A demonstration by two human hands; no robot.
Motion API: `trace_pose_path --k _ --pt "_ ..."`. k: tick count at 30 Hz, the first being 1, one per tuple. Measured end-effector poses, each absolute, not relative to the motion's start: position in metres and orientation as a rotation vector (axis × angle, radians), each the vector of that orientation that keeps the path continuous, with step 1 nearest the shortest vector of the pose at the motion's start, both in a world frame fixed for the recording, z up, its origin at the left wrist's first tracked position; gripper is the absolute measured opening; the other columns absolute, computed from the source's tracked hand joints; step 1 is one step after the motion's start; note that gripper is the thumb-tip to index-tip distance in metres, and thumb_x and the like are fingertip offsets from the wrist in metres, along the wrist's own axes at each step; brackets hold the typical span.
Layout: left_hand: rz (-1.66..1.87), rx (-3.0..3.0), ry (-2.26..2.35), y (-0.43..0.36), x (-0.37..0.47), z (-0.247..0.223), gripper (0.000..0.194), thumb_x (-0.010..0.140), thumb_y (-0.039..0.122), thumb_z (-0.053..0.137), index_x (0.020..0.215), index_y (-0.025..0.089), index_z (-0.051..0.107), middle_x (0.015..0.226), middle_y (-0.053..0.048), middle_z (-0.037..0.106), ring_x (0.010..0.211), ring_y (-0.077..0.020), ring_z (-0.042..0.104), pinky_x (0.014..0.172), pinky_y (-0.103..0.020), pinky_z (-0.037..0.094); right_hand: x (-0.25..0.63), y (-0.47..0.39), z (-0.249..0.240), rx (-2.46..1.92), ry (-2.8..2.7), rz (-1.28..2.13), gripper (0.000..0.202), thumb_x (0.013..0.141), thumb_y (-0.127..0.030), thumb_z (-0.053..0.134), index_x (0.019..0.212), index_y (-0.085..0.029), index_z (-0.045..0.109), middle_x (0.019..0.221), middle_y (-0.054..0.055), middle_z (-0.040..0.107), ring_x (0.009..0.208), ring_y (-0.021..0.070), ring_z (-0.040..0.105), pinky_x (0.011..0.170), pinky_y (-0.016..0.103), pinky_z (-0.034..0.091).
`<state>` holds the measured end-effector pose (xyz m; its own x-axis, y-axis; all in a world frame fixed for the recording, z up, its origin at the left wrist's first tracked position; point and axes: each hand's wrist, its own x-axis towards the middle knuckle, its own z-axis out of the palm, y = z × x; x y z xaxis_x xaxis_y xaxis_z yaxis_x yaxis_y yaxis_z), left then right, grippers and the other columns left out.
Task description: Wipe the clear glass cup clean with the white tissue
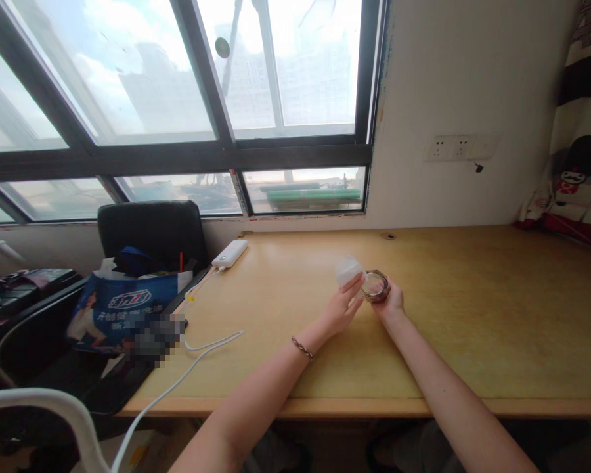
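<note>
Over the middle of the wooden table, my left hand (343, 305) pinches a white, crumpled tissue-like piece (347, 270) that sticks up past its fingertips. Just to its right, my right hand (390, 301) is wrapped round a clear glass jar or cup (375, 286) with a dark rim, tilted so that its round opening shows. The fingertips of my left hand are close beside the glass; whether they touch it cannot be made out. A braided bracelet (303, 348) circles my left wrist.
A white power bank (230, 253) with a white cable (197, 360) lies at the left of the table (497, 315). Left of the table, a black chair (152, 226) bears a blue bag (123, 305). A patterned curtain (584, 131) hangs at the far right.
</note>
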<state>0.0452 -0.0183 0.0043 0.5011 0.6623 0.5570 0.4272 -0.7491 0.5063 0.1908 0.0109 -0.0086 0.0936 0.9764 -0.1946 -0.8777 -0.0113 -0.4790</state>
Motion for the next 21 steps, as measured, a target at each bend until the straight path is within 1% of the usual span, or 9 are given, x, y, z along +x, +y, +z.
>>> trace_pose_path --k 3,6,9,11,13,15,18,20,21 --pt "1.146 2.417 0.893 -0.017 0.044 0.005 0.042 0.087 0.031 0.031 0.128 0.023 0.033 0.138 -0.003 0.026 0.124 -0.0177 0.028 0.103 -0.035 0.027 0.184 0.006 -0.001 -0.591 -0.299 1.54 0.034 0.085 -0.027 0.03 0.068 -0.017 0.058 0.062 0.002 0.063 0.058 0.0131 0.059 0.058 0.026 0.048" --pt "1.174 2.452 0.889 -0.016 0.044 0.005 0.041 0.087 0.031 0.031 0.127 0.025 0.034 0.137 -0.003 0.029 0.123 -0.0187 0.03 0.102 -0.037 0.029 0.179 0.002 0.003 -0.603 -0.319 1.595 0.037 0.086 -0.027 0.028 0.075 -0.014 0.06 0.073 0.006 0.066 0.067 0.0143 0.061 0.061 0.026 0.049" --pt "1.167 2.541 0.886 -0.017 0.043 0.006 0.042 0.087 0.03 0.032 0.128 0.025 0.033 0.136 -0.004 0.03 0.123 -0.0192 0.03 0.101 -0.038 0.029 0.177 0.001 0.002 -0.609 -0.37 1.631 0.036 0.086 -0.029 0.03 0.074 -0.014 0.06 0.069 0.005 0.065 0.059 0.0132 0.06 0.052 0.024 0.048" --pt "1.134 2.627 0.882 -0.018 0.043 0.008 0.043 0.086 0.031 0.032 0.128 0.023 0.032 0.136 -0.005 0.031 0.123 -0.0202 0.03 0.101 -0.039 0.029 0.176 0.003 -0.003 -0.602 -0.405 1.652 0.034 0.086 -0.031 0.032 0.069 -0.016 0.058 0.059 0.002 0.062 0.048 0.0115 0.057 0.044 0.021 0.045" --pt "1.083 2.717 0.876 -0.021 0.043 0.01 0.044 0.085 0.033 0.034 0.128 0.022 0.033 0.134 -0.007 0.034 0.123 -0.021 0.031 0.1 -0.039 0.029 0.176 0.007 -0.011 -0.594 -0.416 1.658 0.032 0.084 -0.033 0.036 0.066 -0.017 0.056 0.052 -0.001 0.058 0.041 0.0101 0.052 0.039 0.02 0.041" --pt "1.028 2.787 0.878 -0.023 0.044 0.013 0.044 0.084 0.035 0.036 0.127 0.022 0.035 0.13 -0.007 0.04 0.121 -0.0209 0.033 0.101 -0.04 0.027 0.175 0.011 -0.018 -0.602 -0.406 1.635 0.028 0.083 -0.033 0.039 0.066 -0.017 0.055 0.052 -0.001 0.058 0.043 0.0106 0.053 0.039 0.02 0.041" --pt "0.98 2.844 0.928 -0.026 0.044 0.015 0.037 0.083 0.035 0.038 0.117 0.022 0.047 0.123 -0.006 0.048 0.122 -0.0214 0.032 0.103 -0.044 0.023 0.175 0.016 -0.025 -0.622 -0.407 1.598 0.026 0.081 -0.033 0.041 0.068 -0.017 0.057 0.06 0.002 0.062 0.054 0.0135 0.058 0.045 0.023 0.045" --pt "0.98 2.851 0.984 -0.026 0.044 0.017 0.034 0.083 0.036 0.039 0.111 0.022 0.051 0.121 -0.007 0.049 0.122 -0.0225 0.031 0.103 -0.045 0.021 0.176 0.016 -0.024 -0.598 -0.425 1.611 0.028 0.081 -0.034 0.04 0.066 -0.017 0.057 0.063 0.003 0.063 0.057 0.0142 0.059 0.049 0.024 0.047" --pt "0.987 2.846 1.014 -0.026 0.044 0.017 0.036 0.083 0.037 0.04 0.113 0.022 0.05 0.122 -0.007 0.048 0.123 -0.023 0.031 0.103 -0.046 0.021 0.177 0.016 -0.022 -0.577 -0.432 1.624 0.03 0.081 -0.034 0.039 0.065 -0.016 0.057 0.064 0.003 0.063 0.057 0.0141 0.059 0.051 0.024 0.047"
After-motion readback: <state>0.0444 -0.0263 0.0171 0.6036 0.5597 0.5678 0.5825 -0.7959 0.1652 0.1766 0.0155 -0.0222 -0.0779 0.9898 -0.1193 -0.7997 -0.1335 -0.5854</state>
